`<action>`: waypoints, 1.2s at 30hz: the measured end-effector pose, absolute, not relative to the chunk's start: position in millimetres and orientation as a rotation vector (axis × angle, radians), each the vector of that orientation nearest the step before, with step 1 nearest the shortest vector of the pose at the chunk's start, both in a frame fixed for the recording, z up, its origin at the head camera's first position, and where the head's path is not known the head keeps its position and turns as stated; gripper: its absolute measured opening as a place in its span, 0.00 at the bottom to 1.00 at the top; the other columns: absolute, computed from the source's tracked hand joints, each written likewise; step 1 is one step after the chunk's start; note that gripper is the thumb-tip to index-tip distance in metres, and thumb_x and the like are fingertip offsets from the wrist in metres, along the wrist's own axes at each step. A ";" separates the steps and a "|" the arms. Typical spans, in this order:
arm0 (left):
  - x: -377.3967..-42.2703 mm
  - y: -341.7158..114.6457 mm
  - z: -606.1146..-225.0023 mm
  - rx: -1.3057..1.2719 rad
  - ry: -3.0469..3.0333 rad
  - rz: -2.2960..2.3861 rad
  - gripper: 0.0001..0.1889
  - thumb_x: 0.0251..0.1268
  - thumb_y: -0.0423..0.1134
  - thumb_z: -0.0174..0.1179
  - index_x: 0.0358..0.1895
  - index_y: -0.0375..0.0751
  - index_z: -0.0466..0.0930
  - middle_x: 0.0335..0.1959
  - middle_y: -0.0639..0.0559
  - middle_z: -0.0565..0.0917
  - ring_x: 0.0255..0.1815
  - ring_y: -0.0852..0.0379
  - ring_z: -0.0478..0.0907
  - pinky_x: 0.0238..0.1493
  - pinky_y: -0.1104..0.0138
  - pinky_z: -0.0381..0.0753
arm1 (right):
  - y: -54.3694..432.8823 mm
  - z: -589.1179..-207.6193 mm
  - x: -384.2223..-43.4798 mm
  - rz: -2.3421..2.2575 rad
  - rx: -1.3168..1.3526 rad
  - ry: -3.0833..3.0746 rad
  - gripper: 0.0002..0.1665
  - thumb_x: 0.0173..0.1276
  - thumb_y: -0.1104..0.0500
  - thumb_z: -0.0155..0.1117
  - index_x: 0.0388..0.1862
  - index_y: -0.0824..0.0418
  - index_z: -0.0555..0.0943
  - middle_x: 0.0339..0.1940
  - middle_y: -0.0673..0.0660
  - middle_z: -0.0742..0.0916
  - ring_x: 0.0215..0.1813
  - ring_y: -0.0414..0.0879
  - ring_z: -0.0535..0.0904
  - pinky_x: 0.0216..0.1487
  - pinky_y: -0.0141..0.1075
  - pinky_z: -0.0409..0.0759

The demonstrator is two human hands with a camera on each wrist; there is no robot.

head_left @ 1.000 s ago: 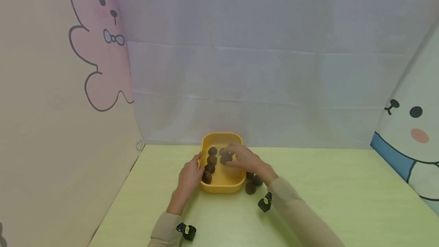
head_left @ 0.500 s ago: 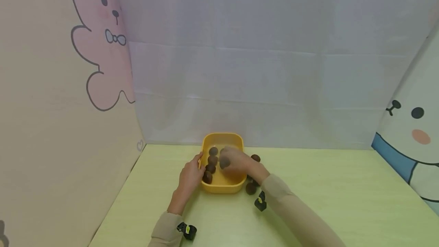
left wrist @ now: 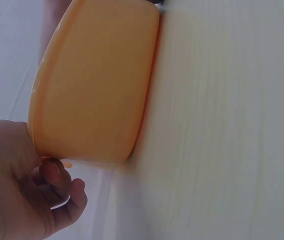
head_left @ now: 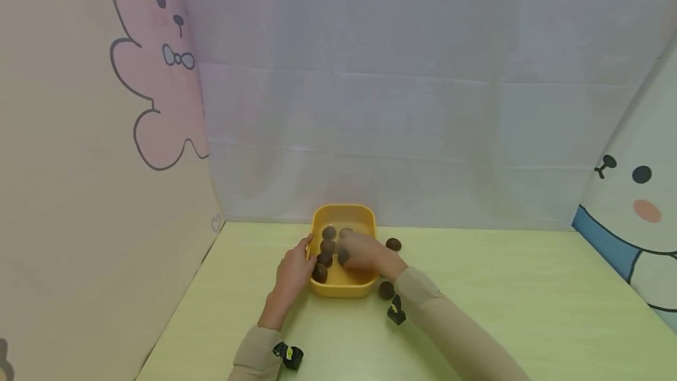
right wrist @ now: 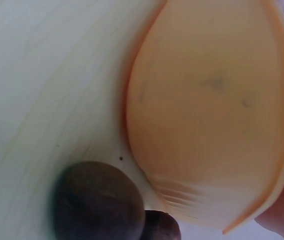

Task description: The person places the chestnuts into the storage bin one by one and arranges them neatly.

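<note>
A yellow plastic basket with rounded corners stands on the table, holding several dark brown round balls. My left hand grips its left rim; in the left wrist view the fingers curl at the edge of the basket wall. Inside the basket, my right hand reaches over the right side and holds a dark brown ball at its fingertips. The hand partly covers another ball behind it. In the right wrist view the basket's outer wall hides most of that hand.
Right of the basket, a dark brown ball lies towards the back and another ball nearer the front. The right forearm may cover more. A pale cloth hangs behind the light green table.
The right hand has moved slightly towards the front of the basket, the ball at its fingertips with it. Its forearm has shifted left. The left hand stays on the rim.
</note>
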State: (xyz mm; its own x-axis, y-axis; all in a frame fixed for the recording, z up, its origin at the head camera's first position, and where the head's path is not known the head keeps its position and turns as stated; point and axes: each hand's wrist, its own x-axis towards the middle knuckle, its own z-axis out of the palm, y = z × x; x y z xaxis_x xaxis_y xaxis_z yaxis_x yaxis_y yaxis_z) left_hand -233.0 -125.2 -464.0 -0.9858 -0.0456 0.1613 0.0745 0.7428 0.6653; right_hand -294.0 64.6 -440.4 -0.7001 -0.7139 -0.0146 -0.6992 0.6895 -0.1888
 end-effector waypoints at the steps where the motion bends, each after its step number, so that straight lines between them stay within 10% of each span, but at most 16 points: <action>1: -233.0 -125.1 -463.9 -0.022 -2.776 -1.071 0.27 0.66 0.33 0.56 0.70 0.38 0.71 0.20 0.52 0.67 0.18 0.57 0.62 0.19 0.66 0.61 | 65.2 -439.5 -294.3 -0.255 -1.200 2.810 0.09 0.58 0.64 0.69 0.38 0.54 0.86 0.36 0.50 0.78 0.34 0.42 0.71 0.37 0.32 0.72; 8: -231.9 -124.1 -462.7 -0.017 -2.783 -1.068 0.27 0.66 0.33 0.56 0.70 0.38 0.70 0.20 0.52 0.68 0.18 0.58 0.62 0.19 0.67 0.61 | 84.3 -423.9 -292.9 -0.600 -1.186 2.838 0.09 0.65 0.62 0.67 0.44 0.60 0.87 0.46 0.55 0.87 0.52 0.50 0.80 0.58 0.45 0.77; 36: -231.6 -124.6 -465.8 -0.020 -2.779 -1.056 0.27 0.68 0.34 0.56 0.70 0.38 0.70 0.19 0.52 0.67 0.16 0.58 0.61 0.18 0.67 0.61 | 175.5 -429.3 -296.5 -1.084 -0.846 3.013 0.14 0.67 0.61 0.66 0.50 0.63 0.84 0.46 0.58 0.84 0.36 0.45 0.77 0.40 0.36 0.76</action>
